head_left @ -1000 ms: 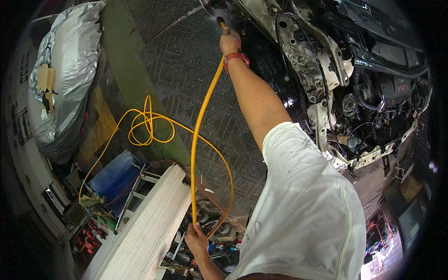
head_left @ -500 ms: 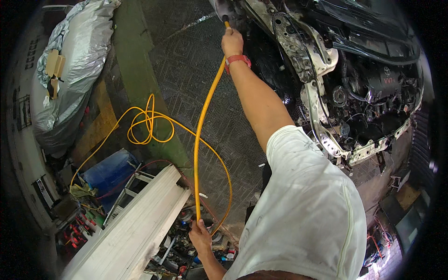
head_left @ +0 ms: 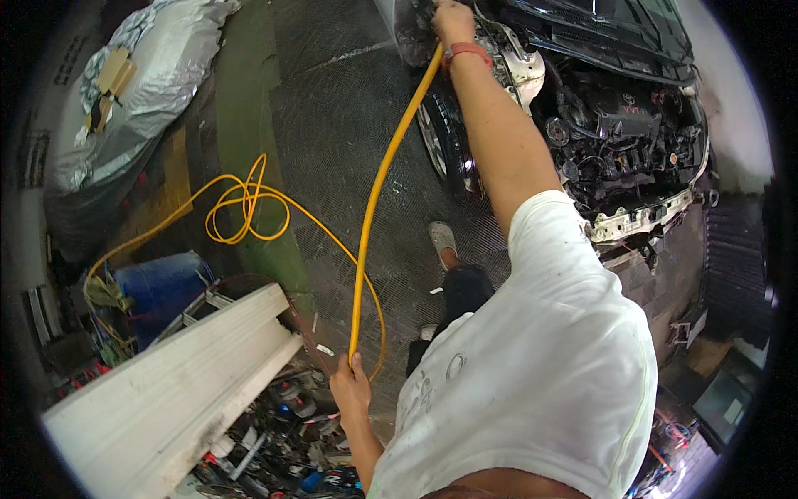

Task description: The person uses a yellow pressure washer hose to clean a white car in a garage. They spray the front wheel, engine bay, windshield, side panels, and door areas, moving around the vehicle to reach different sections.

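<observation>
A yellow hose runs between my two hands in a long, gentle curve. My left hand is closed around its lower stretch, low in the view left of my body. Out at the top, my right hand, with a red band on the wrist, grips the hose's upper part beside the car. The hose's far end is hidden by that hand and the view's edge. Under the outstretched arm stands the car's front wheel. The car's front is stripped, with its engine exposed.
More hose lies in loops on the dark wet-looking floor. A long white panel slants across the lower left, beside a blue barrel and cluttered parts. A silver-covered vehicle stands at the far left.
My right hand has moved up and to the right in view, hiding the dark nozzle end seen before. The view has shifted, showing the wheel and my foot. Both hands keep hold of the hose.
</observation>
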### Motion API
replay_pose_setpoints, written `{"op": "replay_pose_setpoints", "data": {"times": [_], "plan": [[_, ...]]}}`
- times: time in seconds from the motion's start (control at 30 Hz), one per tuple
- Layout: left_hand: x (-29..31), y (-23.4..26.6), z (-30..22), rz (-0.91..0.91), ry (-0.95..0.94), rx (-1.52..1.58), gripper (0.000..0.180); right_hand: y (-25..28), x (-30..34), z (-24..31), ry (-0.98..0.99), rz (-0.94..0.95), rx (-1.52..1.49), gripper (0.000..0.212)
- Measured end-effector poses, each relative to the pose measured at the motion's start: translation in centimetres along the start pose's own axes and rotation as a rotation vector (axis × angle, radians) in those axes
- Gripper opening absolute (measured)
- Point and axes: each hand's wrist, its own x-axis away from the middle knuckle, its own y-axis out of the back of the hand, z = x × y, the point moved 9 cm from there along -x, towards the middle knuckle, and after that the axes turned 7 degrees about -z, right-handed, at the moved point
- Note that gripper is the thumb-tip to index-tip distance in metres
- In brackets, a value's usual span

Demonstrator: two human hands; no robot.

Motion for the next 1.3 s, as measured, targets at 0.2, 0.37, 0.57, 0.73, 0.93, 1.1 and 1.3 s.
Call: {"op": "replay_pose_setpoints", "data": {"times": [0.2,0.37,0.57,0.73,0.93,1.1,1.3], "plan": [[2.7,0.3,1.2,-0.011,0.044,0.048,0.048,1.6,1.9,0.1,-0.014,0.077,0.049,0.047],[1.6,-0.6,1.1,0.014,0.071,-0.016,0.048,-1.8,6.2,-2.3,-0.201,0.19,-0.018,0.048],[-1.8,-1.1,-3.1,0.107,0.265,-0.028,0.048,-9.7,8.6,-13.5,-0.414,0.248,0.096,0.048],[-4.9,-2.7,-5.7,0.134,0.24,-0.098,0.041,-14.7,10.1,-19.7,-0.39,0.318,0.168,0.048],[-8.0,-2.8,-9.3,0.172,0.304,-0.102,0.039,-18.0,11.7,-25.4,-0.465,0.369,0.316,0.048],[-9.0,-3.1,-9.6,0.182,0.336,-0.107,0.042,-19.5,11.9,-28.5,-0.485,0.386,0.323,0.048],[-8.8,-2.9,-9.5,0.157,0.323,-0.138,0.042,-20.9,10.0,-26.3,-0.492,0.335,0.164,0.046]]}}
